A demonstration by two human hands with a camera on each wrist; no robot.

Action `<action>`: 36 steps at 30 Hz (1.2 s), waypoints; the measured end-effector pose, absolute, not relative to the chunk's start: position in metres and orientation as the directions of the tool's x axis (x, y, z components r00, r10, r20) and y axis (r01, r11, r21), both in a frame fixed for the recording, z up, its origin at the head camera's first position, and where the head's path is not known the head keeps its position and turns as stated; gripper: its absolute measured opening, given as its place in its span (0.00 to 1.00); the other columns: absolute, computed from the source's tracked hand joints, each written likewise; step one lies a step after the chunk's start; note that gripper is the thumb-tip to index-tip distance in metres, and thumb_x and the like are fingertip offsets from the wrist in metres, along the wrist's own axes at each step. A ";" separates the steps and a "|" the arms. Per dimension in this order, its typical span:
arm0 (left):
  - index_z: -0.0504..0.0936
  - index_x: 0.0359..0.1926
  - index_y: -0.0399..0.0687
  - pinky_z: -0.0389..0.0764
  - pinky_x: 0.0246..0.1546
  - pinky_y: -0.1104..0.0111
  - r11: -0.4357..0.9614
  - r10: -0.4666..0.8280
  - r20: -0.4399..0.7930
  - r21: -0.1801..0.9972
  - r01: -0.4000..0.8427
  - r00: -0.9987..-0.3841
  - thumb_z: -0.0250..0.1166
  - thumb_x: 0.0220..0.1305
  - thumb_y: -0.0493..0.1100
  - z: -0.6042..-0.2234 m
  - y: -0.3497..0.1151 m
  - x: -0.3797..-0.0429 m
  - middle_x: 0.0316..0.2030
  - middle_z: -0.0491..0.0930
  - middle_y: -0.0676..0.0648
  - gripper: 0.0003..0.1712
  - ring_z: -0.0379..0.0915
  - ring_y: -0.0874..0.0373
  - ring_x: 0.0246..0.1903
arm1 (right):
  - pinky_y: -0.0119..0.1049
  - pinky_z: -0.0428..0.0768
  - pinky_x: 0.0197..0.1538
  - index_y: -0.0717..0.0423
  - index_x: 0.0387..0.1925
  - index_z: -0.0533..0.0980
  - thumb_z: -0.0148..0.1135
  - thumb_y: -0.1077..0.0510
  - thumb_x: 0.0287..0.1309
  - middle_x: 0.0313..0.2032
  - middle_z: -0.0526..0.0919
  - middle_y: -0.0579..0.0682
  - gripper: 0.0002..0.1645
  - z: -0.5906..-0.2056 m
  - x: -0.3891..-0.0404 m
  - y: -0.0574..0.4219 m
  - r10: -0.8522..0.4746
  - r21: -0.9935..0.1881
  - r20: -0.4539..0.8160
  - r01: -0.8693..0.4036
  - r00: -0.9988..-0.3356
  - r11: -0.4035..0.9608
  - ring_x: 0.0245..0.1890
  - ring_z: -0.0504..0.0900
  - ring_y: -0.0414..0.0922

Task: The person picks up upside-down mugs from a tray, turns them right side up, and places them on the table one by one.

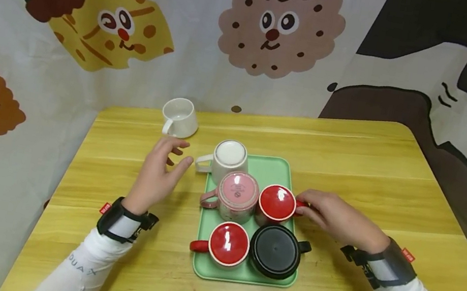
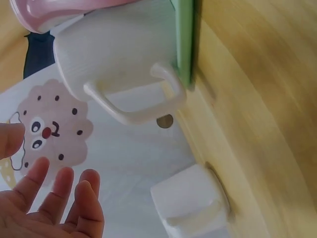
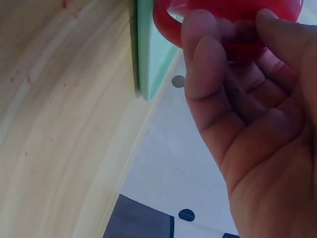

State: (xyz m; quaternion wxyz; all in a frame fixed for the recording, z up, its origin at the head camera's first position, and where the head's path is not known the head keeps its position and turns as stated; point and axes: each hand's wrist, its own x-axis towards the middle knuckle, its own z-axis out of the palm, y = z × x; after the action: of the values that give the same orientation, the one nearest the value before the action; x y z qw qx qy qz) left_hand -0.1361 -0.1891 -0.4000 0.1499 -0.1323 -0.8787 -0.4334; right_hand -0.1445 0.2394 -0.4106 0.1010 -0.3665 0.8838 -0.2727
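My right hand [image 1: 326, 212] pinches the handle of a red mug [image 1: 277, 203], which stands upside down at the right side of a green tray [image 1: 269, 166]. In the right wrist view the fingers [image 3: 205, 74] and thumb close on that red handle. My left hand [image 1: 156, 174] hovers left of the tray with its fingers loosely bent, holding nothing. Nearest to it are an overturned white mug [image 1: 230, 158] on the tray and an upright white cup [image 1: 181, 119] on the table. An overturned pink mug [image 1: 237, 195] sits between the white and red mugs.
Nearer on the tray stand a second overturned red mug [image 1: 229, 244], handle to the left, and a black mug [image 1: 276, 251], handle to the right. The wooden table [image 1: 352, 155] ends at the back against a cloth [image 1: 198, 21] printed with cartoon food.
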 end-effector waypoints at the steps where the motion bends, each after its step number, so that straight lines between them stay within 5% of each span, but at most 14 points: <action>1: 0.78 0.63 0.38 0.77 0.45 0.52 0.587 0.104 0.383 0.721 0.368 -0.918 0.69 0.74 0.39 -0.400 -0.188 -0.136 0.58 0.77 0.42 0.20 0.75 0.40 0.53 | 0.35 0.85 0.47 0.44 0.52 0.83 0.65 0.54 0.76 0.42 0.83 0.35 0.08 -0.410 -0.145 0.240 -0.705 -0.554 0.024 -0.596 -0.709 0.581 0.41 0.81 0.34; 11: 0.79 0.61 0.40 0.79 0.44 0.54 0.553 0.097 0.411 0.735 0.393 -0.906 0.69 0.74 0.39 -0.389 -0.177 -0.130 0.56 0.79 0.43 0.18 0.76 0.46 0.53 | 0.32 0.80 0.35 0.47 0.49 0.83 0.67 0.56 0.74 0.36 0.80 0.37 0.06 -0.384 -0.144 0.247 -0.664 -0.529 0.074 -0.594 -0.744 0.606 0.32 0.76 0.36; 19: 0.80 0.60 0.39 0.81 0.45 0.49 0.452 0.107 0.420 0.787 0.420 -0.901 0.70 0.73 0.38 -0.377 -0.161 -0.126 0.56 0.80 0.44 0.18 0.78 0.47 0.52 | 0.31 0.79 0.31 0.50 0.48 0.82 0.71 0.65 0.68 0.32 0.80 0.37 0.11 -0.355 -0.153 0.247 -0.608 -0.501 0.281 -0.654 -0.743 0.567 0.28 0.76 0.36; 24: 0.81 0.59 0.37 0.82 0.46 0.61 0.345 0.129 0.385 0.847 0.405 -0.914 0.70 0.73 0.36 -0.368 -0.146 -0.126 0.56 0.81 0.42 0.17 0.80 0.49 0.50 | 0.28 0.80 0.33 0.53 0.47 0.82 0.70 0.67 0.68 0.32 0.82 0.39 0.11 -0.346 -0.160 0.237 -0.525 -0.564 0.393 -0.649 -0.755 0.510 0.29 0.79 0.37; 29: 0.77 0.62 0.29 0.83 0.40 0.72 0.153 0.175 0.285 0.938 0.312 -0.942 0.67 0.74 0.32 -0.360 -0.131 -0.125 0.57 0.79 0.32 0.19 0.81 0.43 0.47 | 0.28 0.82 0.34 0.60 0.50 0.82 0.65 0.71 0.70 0.33 0.85 0.43 0.11 -0.344 -0.162 0.217 -0.424 -0.671 0.468 -0.624 -0.776 0.401 0.29 0.82 0.41; 36: 0.75 0.67 0.30 0.87 0.46 0.63 -0.005 0.324 0.147 0.988 0.154 -0.934 0.62 0.78 0.33 -0.350 -0.107 -0.127 0.57 0.81 0.33 0.21 0.84 0.39 0.46 | 0.33 0.86 0.34 0.68 0.48 0.79 0.55 0.71 0.77 0.33 0.82 0.57 0.07 -0.342 -0.169 0.184 -0.320 -0.822 0.507 -0.561 -0.801 0.102 0.27 0.83 0.48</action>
State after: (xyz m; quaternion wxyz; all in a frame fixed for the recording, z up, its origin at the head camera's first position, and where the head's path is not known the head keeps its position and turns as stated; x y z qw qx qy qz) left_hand -0.1266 -0.1068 -0.3497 -0.0620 -0.1702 -0.7027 -0.6880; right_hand -0.1687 0.1837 -0.3420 -0.1006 -0.2993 0.7355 -0.5995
